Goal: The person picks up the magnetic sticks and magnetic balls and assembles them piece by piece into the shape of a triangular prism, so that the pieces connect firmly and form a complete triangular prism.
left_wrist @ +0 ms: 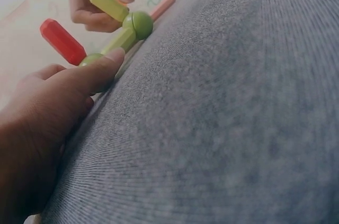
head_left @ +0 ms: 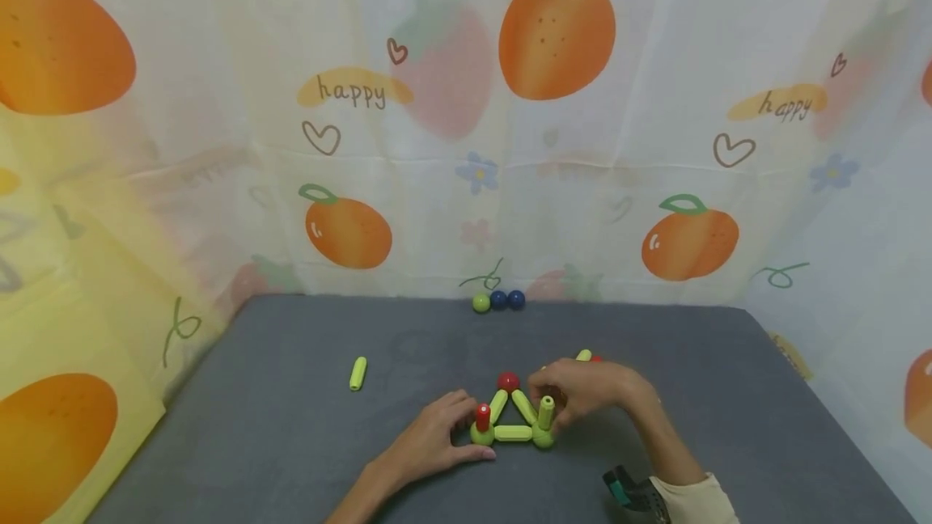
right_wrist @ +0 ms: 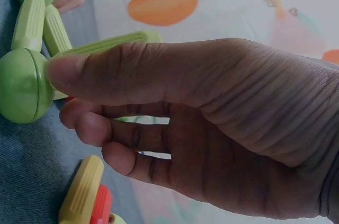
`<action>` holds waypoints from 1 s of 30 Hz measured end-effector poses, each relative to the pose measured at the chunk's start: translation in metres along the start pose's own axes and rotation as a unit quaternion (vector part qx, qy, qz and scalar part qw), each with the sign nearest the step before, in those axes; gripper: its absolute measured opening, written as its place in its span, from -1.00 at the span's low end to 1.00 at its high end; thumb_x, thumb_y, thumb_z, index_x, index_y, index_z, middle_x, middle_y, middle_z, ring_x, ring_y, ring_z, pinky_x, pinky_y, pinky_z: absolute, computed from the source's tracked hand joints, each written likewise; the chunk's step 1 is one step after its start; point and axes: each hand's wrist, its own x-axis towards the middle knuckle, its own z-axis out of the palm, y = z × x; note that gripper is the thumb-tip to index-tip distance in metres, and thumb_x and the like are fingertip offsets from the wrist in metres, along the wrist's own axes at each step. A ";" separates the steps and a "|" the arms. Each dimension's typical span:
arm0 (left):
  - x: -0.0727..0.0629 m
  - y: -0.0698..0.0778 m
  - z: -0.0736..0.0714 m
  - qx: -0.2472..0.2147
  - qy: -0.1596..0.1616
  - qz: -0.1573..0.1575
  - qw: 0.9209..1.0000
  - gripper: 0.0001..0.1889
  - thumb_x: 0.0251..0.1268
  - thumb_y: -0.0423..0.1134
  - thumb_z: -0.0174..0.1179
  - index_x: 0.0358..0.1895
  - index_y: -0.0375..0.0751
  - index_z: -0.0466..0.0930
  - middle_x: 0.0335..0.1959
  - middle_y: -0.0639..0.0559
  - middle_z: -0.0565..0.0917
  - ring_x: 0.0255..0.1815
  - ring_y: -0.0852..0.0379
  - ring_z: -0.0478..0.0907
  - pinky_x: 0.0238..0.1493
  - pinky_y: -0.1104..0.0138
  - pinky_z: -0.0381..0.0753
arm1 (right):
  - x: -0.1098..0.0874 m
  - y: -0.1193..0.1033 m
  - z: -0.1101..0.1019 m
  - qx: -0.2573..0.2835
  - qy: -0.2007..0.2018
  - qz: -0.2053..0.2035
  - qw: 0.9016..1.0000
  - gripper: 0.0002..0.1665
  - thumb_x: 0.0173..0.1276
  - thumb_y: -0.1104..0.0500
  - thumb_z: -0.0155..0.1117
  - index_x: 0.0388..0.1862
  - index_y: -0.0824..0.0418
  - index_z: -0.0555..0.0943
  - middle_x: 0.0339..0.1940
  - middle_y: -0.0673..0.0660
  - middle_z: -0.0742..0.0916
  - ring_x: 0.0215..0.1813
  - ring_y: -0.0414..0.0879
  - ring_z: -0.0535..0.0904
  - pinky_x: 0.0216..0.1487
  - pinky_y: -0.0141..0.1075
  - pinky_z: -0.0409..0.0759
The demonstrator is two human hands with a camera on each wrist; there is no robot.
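Note:
A triangle of yellow-green sticks stands on the grey table, joined by a red ball at the back and two green balls in front. On the left green ball a red stick stands upright; on the right green ball stands a yellow-green stick. My left hand grips the left ball between thumb and fingers. Around the right ball's far side, my right hand has loosely bent fingers, with the thumb at the ball's edge. Its index finger is mostly hidden.
One loose yellow-green stick lies to the left. A green ball and two dark blue balls sit at the back edge. Behind my right hand lie a yellow stick and a red stick. A fruit-print curtain hangs behind.

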 end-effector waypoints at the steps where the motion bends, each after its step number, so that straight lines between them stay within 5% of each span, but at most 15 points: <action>1: 0.000 0.000 0.000 -0.003 -0.001 -0.002 1.000 -0.67 0.25 0.25 0.42 -0.18 0.22 0.54 -0.28 0.30 0.47 -0.31 0.42 0.35 -0.27 0.52 0.42 | 0.001 0.000 0.000 -0.001 0.000 -0.007 1.000 -0.68 0.27 0.24 0.58 -0.29 0.15 0.53 -0.38 -0.08 0.59 -0.41 -0.45 0.37 -0.29 -0.50 0.46; 10: 0.000 0.003 -0.003 -0.009 -0.008 -0.012 1.000 -0.68 0.27 0.26 0.41 -0.17 0.23 0.54 -0.25 0.31 0.49 -0.29 0.41 0.38 -0.24 0.51 0.45 | 0.007 -0.001 0.003 0.005 -0.014 -0.022 1.000 -0.61 0.16 0.49 0.46 -0.39 0.16 0.43 -0.48 -0.10 0.43 -0.44 -0.41 0.22 -0.30 -0.49 0.31; 30: 0.000 0.003 -0.001 -0.004 0.003 -0.004 1.000 -0.72 0.34 0.22 0.37 -0.20 0.24 0.52 -0.32 0.30 0.47 -0.34 0.43 0.36 -0.27 0.52 0.44 | 0.013 0.005 0.011 0.015 -0.048 0.062 0.997 -0.64 0.22 0.41 0.51 -0.31 0.09 0.49 -0.40 -0.19 0.47 -0.36 -0.39 0.30 -0.23 -0.47 0.35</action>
